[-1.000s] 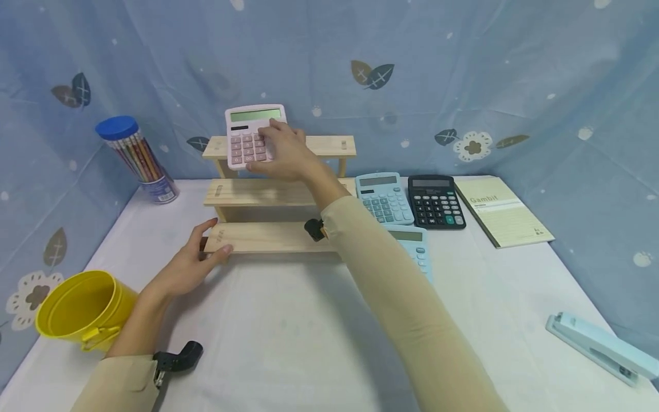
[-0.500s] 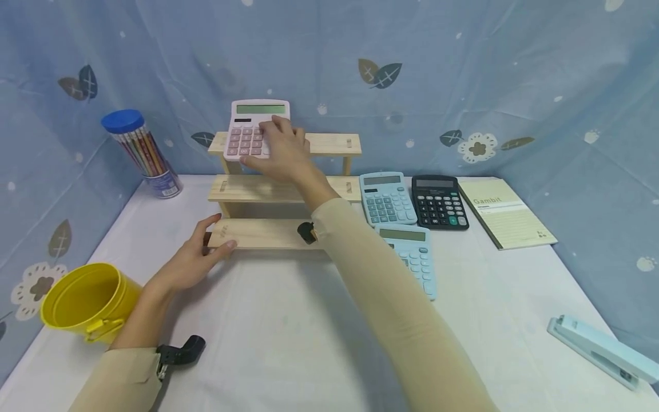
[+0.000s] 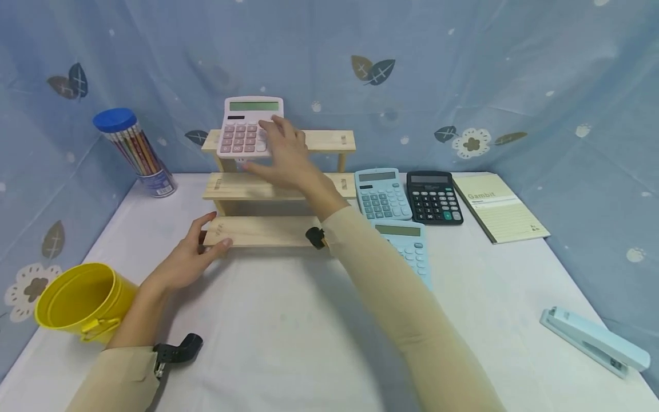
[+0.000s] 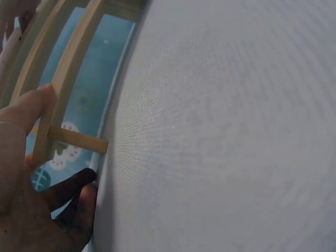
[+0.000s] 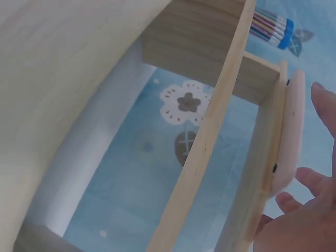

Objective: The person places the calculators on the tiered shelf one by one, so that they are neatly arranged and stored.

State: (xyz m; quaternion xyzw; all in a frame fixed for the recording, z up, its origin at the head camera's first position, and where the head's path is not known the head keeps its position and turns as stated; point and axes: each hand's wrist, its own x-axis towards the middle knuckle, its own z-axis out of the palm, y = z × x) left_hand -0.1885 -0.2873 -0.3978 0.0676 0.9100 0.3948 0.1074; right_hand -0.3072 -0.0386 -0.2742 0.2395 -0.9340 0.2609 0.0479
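Note:
A pink calculator (image 3: 249, 127) lies on the left part of the top tier of a three-tier wooden shelf (image 3: 265, 231). My right hand (image 3: 289, 155) is spread at the calculator's right side, fingertips at its edge. The thumb hangs below, off the calculator. In the right wrist view the calculator (image 5: 290, 131) rests flat on the top board beside the loose fingers. My left hand (image 3: 182, 260) grips the left end of the bottom tier. In the left wrist view its thumb (image 4: 39, 102) presses the board while the other fingers bend around beneath.
Right of the shelf are two light blue calculators (image 3: 383, 194), a black calculator (image 3: 435, 198) and a notebook (image 3: 499, 207). A light blue stapler (image 3: 592, 340) lies front right. A yellow bucket (image 3: 84, 300) and a tub of pencils (image 3: 136, 151) stand on the left.
The pink calculator has gone from being held upright in front of the top tier to lying back on it. My right thumb has come off it. The left hand keeps its grip.

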